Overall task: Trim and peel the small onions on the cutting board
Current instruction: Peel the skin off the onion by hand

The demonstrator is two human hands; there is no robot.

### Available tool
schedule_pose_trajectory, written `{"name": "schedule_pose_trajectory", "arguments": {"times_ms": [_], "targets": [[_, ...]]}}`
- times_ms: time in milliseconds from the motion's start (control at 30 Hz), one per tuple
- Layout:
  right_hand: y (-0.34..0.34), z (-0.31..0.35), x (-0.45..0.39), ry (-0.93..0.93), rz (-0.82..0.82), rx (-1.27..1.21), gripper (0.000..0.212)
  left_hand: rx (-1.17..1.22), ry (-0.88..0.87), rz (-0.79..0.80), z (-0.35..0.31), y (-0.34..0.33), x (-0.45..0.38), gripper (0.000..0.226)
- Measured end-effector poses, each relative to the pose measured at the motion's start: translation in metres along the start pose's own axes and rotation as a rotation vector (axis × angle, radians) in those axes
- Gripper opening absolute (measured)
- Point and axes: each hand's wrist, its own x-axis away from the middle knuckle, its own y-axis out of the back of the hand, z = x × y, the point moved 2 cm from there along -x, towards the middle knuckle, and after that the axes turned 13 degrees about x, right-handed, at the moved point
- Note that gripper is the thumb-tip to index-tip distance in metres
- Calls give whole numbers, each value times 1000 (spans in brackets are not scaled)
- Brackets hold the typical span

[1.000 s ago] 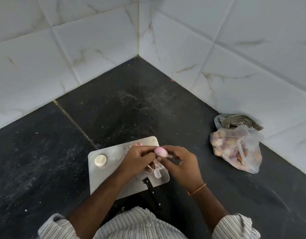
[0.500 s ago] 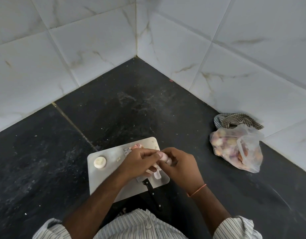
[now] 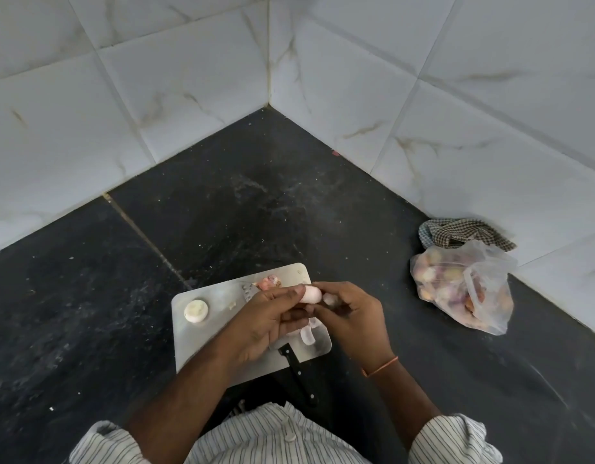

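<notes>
Head view: left hand point(image 3: 269, 316) pinches an onion point(image 3: 311, 294) over the cutting board point(image 3: 202, 343); right hand point(image 3: 351, 313) seemingly picks skin. One peeled onion point(image 3: 196, 311) rests there; a bag point(image 3: 463, 289) remains.

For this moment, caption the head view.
Both hands, left hand and right hand, peel a small onion above the cutting board.

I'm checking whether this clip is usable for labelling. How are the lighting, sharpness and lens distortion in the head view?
Head view: soft, even light with no harsh shadows and only faint sheen on the cutting board; wide-angle bending curves the wall tile lines; the small onion between left hand and right hand is slightly soft; the plastic bag contents stay readable.
</notes>
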Motion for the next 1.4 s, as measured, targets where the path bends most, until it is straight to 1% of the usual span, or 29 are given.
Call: {"name": "schedule_pose_trajectory", "arguments": {"times_ms": [67,133,233,267,300,367,433,467,500,600,633,700,833,933,1000,1133,1233,1300,1400], "targets": [[-5,-11,1,-110,-5,-14,26,-72,-69,-44,-1,6,-1,23],[-10,-20,1,-158,47,55,23,-225,-182,-72,-4,16,-2,22],[-18,-16,3,-57,217,202,37,-349,-281,-69,-9,28,-2,42],[-19,-15,2,-37,223,242,40,-394,-304,-67,-11,29,-1,46],[-19,-14,2,-36,184,275,41,-445,-332,-62,-12,30,0,47],[-15,-13,0,-62,77,321,34,-554,-391,-47,-11,30,-1,49],[-12,-9,-2,-95,61,296,27,-689,-461,-41,-9,30,-2,50],[-12,-6,-2,-114,81,239,25,-735,-495,-37,-9,30,-2,51],[-12,-2,-2,-160,121,125,24,-751,-524,-35,-8,30,-1,52],[-15,13,3,-401,259,-387,32,-685,-537,-50,-9,29,3,51],[-16,16,5,-435,267,-481,35,-684,-526,-64,-10,30,6,51],[-20,20,8,-445,262,-562,36,-777,-513,-111,-12,35,12,49],[-35,30,9,-351,280,-451,24,-944,-591,-170,-18,51,27,58],[-55,36,8,-386,313,-408,21,-1073,-635,-206,-21,73,42,56],[-75,44,10,-440,362,-395,22,-1051,-618,-241,-19,98,51,58],[-121,57,16,-420,442,-272,17,-1055,-609,-382,-10,145,71,56],[-153,64,20,-412,463,-150,25,-1000,-575,-474,-5,172,84,47],[-170,69,22,-384,471,-64,28,-967,-556,-498,-5,184,90,43],[-190,72,23,-372,489,-9,32,-975,-526,-501,-6,196,94,42]]}}
